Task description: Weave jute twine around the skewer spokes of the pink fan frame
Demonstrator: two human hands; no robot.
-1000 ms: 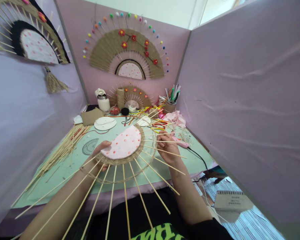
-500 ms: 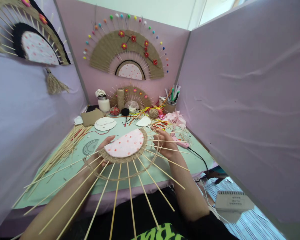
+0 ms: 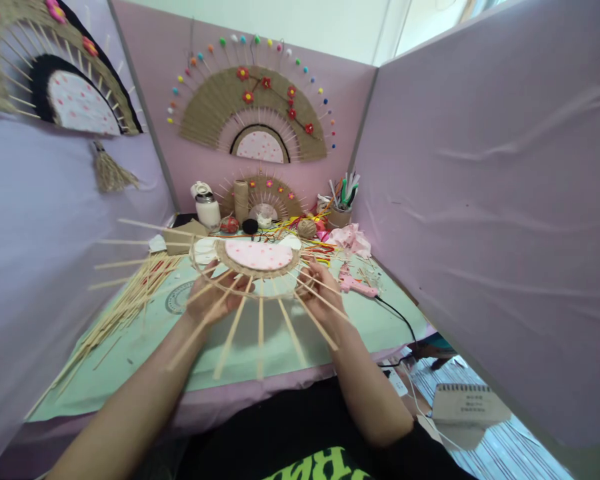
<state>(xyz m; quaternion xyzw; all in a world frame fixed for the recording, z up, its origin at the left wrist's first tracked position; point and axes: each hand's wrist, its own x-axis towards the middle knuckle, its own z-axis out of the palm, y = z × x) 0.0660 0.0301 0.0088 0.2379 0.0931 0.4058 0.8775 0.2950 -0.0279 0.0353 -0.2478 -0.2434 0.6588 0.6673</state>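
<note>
A handmade fan (image 3: 259, 255) is held up over the table between my hands. Its half-round centre is white cloth with pink dots, edged in woven twine. Thin wooden sticks (image 3: 261, 327) radiate from that edge toward me and to the left, some blurred by motion. A loose loop of twine (image 3: 230, 291) curves across the sticks. Supporting the fan from below on the left is my left hand (image 3: 214, 300), closed on it, fingers partly behind the sticks. At the right end my right hand (image 3: 325, 293) has its fingers curled around sticks and twine.
Bamboo sticks (image 3: 115, 307) lie piled on the left, near a protractor (image 3: 180, 298). A pink glue gun (image 3: 357, 285) with a black cord rests at right. Yarn balls, a white jar (image 3: 208, 211) and a tool pot (image 3: 339, 217) stand behind. Finished fans (image 3: 205, 107) hang on partitions.
The fan has moved up and away from me and turned, so sticks now point left as well. Its cloth centre appears flatter. Both hands have shifted with it, the left further under the fan.
</note>
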